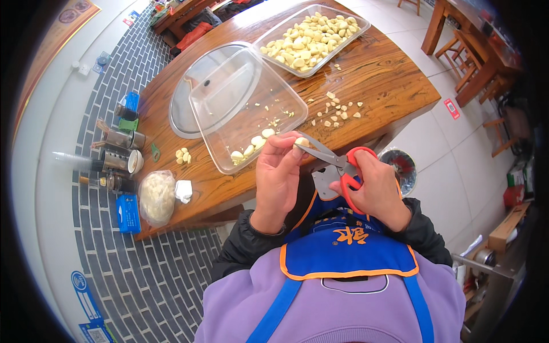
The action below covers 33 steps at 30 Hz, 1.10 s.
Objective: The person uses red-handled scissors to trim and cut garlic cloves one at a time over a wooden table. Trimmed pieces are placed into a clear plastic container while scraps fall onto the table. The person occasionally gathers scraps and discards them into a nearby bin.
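Observation:
Between the fingertips of my left hand (279, 180) is a pale peeled piece, apparently a garlic clove (302, 142). My right hand (377, 184) grips the red handles of a pair of scissors (330, 157), whose parted blades meet the clove. Just beyond my left hand, a clear plastic tray (253, 111) holds several peeled cloves (257, 140) and small scraps along its near side. A second clear container (364, 26), farther back, is heaped with pale cloves (309, 40). Small cut pieces (336, 111) lie loose on the wooden table (386, 73).
At the left stand a knotted plastic bag (157, 198), a crumpled white tissue (183, 191), a blue box (128, 213), a white cup (135, 161) and jars by the brick wall. A round lid (182, 98) lies partly under the tray. A lined bin (401, 169) stands on the floor at right.

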Each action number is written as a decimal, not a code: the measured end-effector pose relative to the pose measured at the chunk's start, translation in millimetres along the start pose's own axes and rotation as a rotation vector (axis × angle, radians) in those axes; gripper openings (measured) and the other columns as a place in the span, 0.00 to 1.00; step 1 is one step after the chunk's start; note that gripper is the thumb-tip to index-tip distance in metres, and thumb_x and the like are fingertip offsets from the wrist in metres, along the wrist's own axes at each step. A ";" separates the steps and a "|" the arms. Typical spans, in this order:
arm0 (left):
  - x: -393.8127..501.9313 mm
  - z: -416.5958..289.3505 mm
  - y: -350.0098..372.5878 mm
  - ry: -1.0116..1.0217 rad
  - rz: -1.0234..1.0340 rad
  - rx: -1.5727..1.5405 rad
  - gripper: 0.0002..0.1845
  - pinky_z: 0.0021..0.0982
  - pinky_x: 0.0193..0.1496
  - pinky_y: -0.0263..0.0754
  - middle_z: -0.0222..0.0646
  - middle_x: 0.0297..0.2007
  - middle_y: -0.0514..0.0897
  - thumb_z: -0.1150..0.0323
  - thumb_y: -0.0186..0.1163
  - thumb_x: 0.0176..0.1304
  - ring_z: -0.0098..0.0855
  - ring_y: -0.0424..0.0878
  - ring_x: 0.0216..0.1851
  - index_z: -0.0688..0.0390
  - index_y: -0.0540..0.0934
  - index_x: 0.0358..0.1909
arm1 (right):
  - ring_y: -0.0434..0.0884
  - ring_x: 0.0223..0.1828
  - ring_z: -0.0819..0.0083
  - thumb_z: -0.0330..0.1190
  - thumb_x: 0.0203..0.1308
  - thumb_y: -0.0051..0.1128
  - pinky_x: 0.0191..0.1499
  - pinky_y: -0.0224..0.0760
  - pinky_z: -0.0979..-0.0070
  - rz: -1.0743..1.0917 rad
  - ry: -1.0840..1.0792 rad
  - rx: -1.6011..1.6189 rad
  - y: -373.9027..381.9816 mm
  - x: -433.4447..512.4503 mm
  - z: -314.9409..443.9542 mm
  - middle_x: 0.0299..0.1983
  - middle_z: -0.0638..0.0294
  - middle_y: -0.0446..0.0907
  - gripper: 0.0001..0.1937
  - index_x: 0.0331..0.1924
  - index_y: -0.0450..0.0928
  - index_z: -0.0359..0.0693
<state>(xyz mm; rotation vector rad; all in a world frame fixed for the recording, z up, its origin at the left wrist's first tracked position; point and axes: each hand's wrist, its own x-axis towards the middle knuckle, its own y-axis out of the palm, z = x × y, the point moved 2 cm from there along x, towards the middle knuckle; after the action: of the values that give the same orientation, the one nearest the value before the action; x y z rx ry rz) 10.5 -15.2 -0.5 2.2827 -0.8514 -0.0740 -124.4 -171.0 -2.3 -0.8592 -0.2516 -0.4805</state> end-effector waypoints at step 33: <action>0.3 6.5 8.3 0.079 0.015 0.110 0.08 0.33 0.58 0.82 0.43 0.57 0.81 0.82 0.64 0.71 0.30 0.85 0.53 0.62 0.77 0.46 | 0.80 0.25 0.52 0.48 0.45 0.86 0.30 0.75 0.66 -0.044 -0.016 0.031 -5.3 -1.7 -11.6 0.27 0.52 0.76 0.30 0.39 0.77 0.35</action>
<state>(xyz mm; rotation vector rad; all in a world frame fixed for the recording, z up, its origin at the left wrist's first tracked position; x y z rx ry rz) 4.4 -23.7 -0.3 2.3644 -0.8493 0.0712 -128.2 -182.4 -6.7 -0.8292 -0.2920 -0.5093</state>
